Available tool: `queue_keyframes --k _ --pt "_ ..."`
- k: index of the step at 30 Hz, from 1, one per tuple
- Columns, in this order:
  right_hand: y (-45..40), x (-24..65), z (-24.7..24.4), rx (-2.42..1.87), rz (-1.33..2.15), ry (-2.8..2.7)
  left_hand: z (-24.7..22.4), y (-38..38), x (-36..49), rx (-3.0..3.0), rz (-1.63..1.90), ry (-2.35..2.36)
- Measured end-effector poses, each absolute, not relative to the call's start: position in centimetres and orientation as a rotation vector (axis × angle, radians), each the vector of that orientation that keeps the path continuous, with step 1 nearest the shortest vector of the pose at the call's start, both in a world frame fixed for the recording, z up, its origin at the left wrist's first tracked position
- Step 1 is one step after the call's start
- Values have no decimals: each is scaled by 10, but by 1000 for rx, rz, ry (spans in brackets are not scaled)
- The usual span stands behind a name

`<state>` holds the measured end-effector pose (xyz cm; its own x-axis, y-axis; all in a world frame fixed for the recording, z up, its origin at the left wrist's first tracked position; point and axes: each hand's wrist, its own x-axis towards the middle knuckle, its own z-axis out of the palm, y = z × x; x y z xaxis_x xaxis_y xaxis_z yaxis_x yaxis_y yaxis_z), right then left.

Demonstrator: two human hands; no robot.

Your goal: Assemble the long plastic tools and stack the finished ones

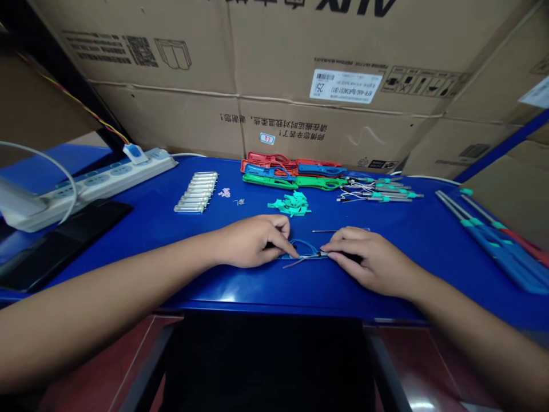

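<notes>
Inverted "AUX" [355,6] is printed on the cardboard box [274,63], above a white label [346,86] marked "KFR". Below the label, "谢谢您!" [233,119] is printed.

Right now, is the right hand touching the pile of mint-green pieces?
Apart: the head view shows blue tabletop between the right hand and the mint-green pieces.

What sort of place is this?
It looks like a workbench, maybe in a small workshop: on the blue table are stacked red, blue and green plastic shells, a pile of mint-green pieces, and rods with wires.
</notes>
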<state>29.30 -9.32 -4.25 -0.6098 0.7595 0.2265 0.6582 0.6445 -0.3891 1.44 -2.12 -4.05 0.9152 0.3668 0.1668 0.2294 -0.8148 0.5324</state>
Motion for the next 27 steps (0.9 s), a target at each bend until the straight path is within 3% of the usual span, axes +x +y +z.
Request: queue_keyframes --k 27 --pt "-82 284 -29 -1188 446 -2627 -40 -26 19 2576 350 413"
